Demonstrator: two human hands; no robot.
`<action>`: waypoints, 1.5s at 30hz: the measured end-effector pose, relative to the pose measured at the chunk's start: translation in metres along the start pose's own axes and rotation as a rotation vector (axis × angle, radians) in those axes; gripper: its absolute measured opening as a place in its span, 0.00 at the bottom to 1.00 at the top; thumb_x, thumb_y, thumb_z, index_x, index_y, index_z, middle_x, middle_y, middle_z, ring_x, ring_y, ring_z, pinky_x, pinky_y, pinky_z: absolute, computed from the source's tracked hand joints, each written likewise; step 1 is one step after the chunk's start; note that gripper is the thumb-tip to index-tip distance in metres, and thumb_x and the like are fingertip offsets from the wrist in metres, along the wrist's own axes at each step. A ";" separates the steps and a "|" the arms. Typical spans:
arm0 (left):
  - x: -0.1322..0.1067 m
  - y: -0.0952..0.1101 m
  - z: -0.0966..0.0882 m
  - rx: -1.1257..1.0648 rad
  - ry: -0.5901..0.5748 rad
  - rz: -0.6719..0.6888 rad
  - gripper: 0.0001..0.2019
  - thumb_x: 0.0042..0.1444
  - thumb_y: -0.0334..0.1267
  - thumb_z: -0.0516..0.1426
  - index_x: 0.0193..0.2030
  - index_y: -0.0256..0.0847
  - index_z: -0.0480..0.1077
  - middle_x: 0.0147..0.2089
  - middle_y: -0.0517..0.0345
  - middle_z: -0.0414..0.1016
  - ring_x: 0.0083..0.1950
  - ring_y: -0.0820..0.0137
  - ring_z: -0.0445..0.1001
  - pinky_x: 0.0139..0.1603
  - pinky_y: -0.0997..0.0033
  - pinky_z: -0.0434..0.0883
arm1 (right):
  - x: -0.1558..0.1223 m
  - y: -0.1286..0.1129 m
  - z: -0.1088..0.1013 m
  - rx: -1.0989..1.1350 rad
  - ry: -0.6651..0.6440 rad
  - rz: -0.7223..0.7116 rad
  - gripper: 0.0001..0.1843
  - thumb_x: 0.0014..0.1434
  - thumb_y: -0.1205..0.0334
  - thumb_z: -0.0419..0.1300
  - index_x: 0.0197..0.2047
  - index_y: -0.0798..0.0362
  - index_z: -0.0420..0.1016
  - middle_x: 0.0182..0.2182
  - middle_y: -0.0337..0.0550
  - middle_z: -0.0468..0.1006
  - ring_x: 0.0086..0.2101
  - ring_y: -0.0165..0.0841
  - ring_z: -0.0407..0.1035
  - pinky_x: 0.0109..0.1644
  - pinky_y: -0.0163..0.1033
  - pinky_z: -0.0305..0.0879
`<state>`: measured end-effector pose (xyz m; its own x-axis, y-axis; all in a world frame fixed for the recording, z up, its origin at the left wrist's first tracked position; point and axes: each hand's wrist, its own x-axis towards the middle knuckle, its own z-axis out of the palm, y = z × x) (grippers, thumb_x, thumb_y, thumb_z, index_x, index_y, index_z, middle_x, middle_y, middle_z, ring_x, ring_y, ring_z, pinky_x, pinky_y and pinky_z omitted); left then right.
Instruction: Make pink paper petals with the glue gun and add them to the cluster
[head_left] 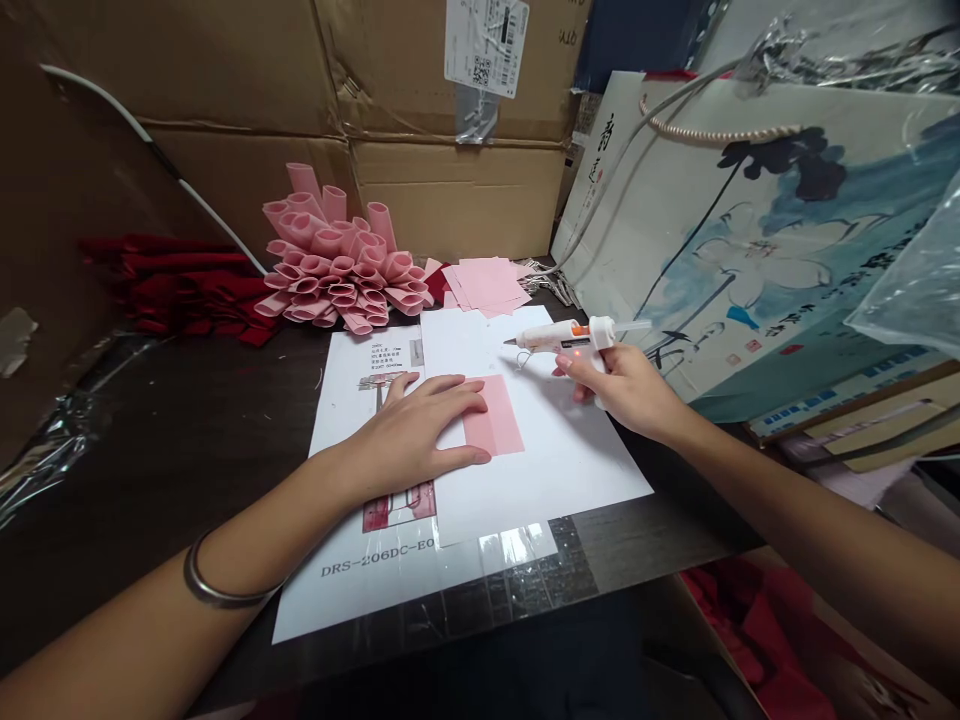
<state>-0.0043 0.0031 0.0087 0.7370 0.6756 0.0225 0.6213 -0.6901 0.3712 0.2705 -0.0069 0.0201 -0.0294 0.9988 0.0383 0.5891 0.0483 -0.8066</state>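
The left hand (pixel 416 425) lies with fingers spread, touching the left side of a pink rectangle (pixel 504 420) — flat on white paper (pixel 555 460) — and rightward a hot glue gun (pixel 559 338) points left, its handle wrapped by the curled right hand (pixel 630 388).

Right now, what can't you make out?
All in the head view:
Pink piece: partly hidden under the left hand.
Glue gun: handle mostly hidden by the right hand.
Printed sheet: middle of its picture covered by the left hand.
Carton label: fine print too small.
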 end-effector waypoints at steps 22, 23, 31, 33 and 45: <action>-0.002 0.000 0.000 -0.044 -0.001 0.035 0.24 0.62 0.55 0.53 0.60 0.47 0.64 0.69 0.52 0.61 0.68 0.55 0.61 0.71 0.43 0.35 | -0.016 -0.018 -0.002 -0.302 -0.058 -0.027 0.26 0.61 0.37 0.52 0.33 0.53 0.74 0.23 0.42 0.72 0.25 0.36 0.65 0.29 0.39 0.57; -0.002 0.000 0.000 -0.049 0.001 0.032 0.24 0.62 0.56 0.53 0.59 0.47 0.65 0.69 0.52 0.61 0.68 0.55 0.61 0.71 0.43 0.35 | -0.016 -0.018 -0.002 -0.308 -0.057 -0.052 0.25 0.61 0.38 0.52 0.35 0.53 0.75 0.25 0.44 0.74 0.27 0.38 0.67 0.30 0.40 0.58; -0.003 0.000 0.000 -0.072 -0.009 0.006 0.25 0.61 0.56 0.54 0.60 0.47 0.65 0.70 0.52 0.58 0.70 0.53 0.57 0.70 0.40 0.38 | -0.014 -0.022 0.000 -0.449 -0.053 -0.067 0.26 0.63 0.39 0.50 0.31 0.53 0.72 0.23 0.41 0.71 0.24 0.34 0.64 0.28 0.38 0.54; -0.003 0.000 0.001 -0.068 -0.011 -0.001 0.24 0.61 0.56 0.54 0.59 0.47 0.65 0.70 0.52 0.58 0.70 0.52 0.56 0.70 0.39 0.40 | -0.014 -0.023 0.000 -0.448 -0.052 -0.094 0.26 0.63 0.40 0.50 0.28 0.52 0.70 0.21 0.39 0.68 0.22 0.32 0.61 0.27 0.38 0.52; -0.003 -0.002 0.003 -0.059 -0.003 0.030 0.25 0.62 0.57 0.52 0.61 0.47 0.63 0.71 0.51 0.57 0.70 0.54 0.56 0.70 0.40 0.37 | -0.015 -0.024 0.000 -0.449 -0.062 -0.066 0.25 0.63 0.39 0.50 0.27 0.52 0.65 0.22 0.39 0.68 0.24 0.32 0.61 0.27 0.38 0.50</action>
<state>-0.0069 0.0022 0.0053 0.7560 0.6539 0.0314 0.5822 -0.6934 0.4245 0.2567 -0.0231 0.0394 -0.1189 0.9923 0.0340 0.8756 0.1210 -0.4676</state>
